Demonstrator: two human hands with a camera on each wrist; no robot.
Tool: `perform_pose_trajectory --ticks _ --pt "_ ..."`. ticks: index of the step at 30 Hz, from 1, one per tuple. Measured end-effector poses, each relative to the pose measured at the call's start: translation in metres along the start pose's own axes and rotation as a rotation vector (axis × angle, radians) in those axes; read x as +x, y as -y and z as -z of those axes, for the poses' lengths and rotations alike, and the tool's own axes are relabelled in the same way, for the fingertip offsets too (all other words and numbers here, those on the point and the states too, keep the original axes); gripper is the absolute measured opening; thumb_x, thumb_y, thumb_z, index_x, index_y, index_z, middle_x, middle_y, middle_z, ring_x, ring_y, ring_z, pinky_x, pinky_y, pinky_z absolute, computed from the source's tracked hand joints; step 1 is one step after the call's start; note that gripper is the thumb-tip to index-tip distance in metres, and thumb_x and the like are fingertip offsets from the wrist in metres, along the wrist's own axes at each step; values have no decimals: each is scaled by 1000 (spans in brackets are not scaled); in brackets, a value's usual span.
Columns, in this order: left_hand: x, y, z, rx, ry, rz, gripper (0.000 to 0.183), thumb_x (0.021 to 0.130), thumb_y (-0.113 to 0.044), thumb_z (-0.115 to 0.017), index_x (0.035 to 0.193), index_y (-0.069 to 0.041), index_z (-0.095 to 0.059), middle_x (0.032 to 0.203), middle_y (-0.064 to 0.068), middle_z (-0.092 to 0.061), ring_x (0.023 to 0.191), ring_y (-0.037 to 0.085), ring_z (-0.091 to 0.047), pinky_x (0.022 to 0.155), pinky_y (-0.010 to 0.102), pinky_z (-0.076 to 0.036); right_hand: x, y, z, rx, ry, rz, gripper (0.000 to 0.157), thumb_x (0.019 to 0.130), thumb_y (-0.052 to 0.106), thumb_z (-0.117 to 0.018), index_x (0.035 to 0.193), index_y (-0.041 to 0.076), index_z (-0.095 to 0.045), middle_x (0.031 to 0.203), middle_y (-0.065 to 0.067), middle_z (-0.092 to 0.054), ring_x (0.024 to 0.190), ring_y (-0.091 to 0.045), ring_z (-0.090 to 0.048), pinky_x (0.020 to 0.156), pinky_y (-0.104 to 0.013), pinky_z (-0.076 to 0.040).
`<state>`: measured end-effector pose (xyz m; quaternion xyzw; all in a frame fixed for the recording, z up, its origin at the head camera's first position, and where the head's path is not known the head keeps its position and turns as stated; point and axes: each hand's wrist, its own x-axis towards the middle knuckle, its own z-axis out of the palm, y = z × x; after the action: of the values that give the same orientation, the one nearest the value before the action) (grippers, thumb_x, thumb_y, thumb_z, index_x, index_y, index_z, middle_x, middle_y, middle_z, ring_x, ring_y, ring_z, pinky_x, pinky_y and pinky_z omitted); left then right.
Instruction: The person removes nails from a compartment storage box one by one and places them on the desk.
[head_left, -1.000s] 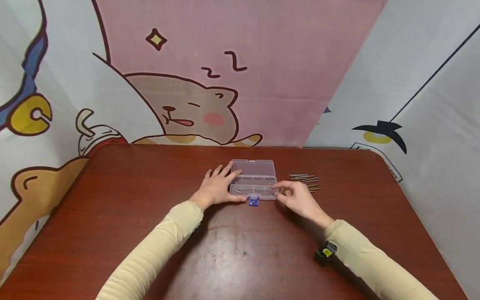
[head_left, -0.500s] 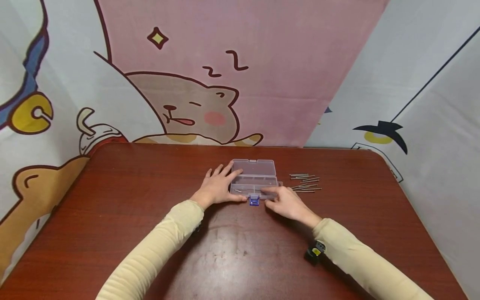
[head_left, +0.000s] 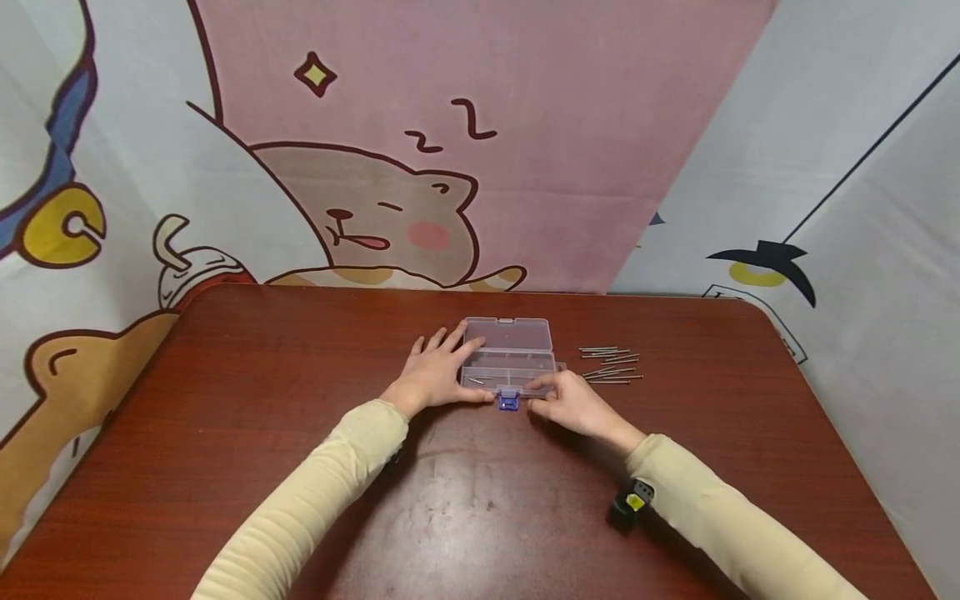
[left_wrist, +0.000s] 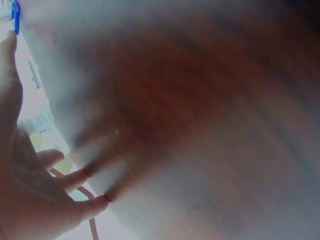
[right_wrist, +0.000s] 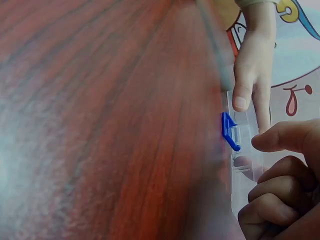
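Note:
A clear plastic box (head_left: 507, 361) with its lid (head_left: 517, 335) raised stands near the back of the table. Its front row has two compartments, and small thin metal pieces (head_left: 477, 381) lie in the left one. My left hand (head_left: 433, 372) is spread against the box's left side, thumb at the front wall by the blue latch (head_left: 508, 402). My right hand (head_left: 573, 402) has its index finger down in the right front compartment and its thumb outside the front wall. In the right wrist view the other fingers (right_wrist: 280, 187) are curled, and the index tip shows through the clear plastic.
Several thin metal nails (head_left: 611, 367) lie loose to the right of the box. The brown table (head_left: 300, 358) ends at a cartoon-printed cloth (head_left: 555, 167) behind it. A camera (head_left: 630, 503) is strapped to the right wrist.
My right hand has moved left from the box's right edge, and its index finger has gone into the right front compartment, bending lower since. The left hand stays where it was.

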<state>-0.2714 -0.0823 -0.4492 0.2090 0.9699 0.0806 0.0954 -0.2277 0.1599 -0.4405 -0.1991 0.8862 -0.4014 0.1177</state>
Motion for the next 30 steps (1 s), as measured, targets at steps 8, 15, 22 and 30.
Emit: perform_pose_trajectory --ticks 8,15,22,30 --pt "-1 -1 0 -11 5 -5 100 73 -79 -58 154 -31 -27 161 6 -8 143 37 -17 109 59 -15 5 -2 2 135 37 -83 18 84 5 -65 98 -7 -67 54 7 -48 48 -5 -39 45 -21 -30" --pt "0 -1 0 -6 13 3 100 72 -81 -56 154 -33 -25 162 4 -6 143 35 -16 110 58 -15 7 -1 4 134 40 -46 27 86 6 -64 112 -3 -65 52 6 -48 42 -3 -34 43 -22 -28" --pt "1 1 -2 -3 16 5 101 72 -82 -55 154 -32 -24 162 4 -5 143 36 -15 110 59 -14 9 0 1 34 74 15 34 85 4 -64 119 -1 -66 46 12 -38 40 -2 -31 42 -21 -28" --pt "1 1 -1 -17 6 -2 101 72 -81 -58 154 -31 -26 162 5 -7 143 36 -16 109 60 -15 6 -3 2 -60 24 -6 30 85 8 -66 114 2 -69 49 10 -37 44 -4 -35 43 -23 -30"
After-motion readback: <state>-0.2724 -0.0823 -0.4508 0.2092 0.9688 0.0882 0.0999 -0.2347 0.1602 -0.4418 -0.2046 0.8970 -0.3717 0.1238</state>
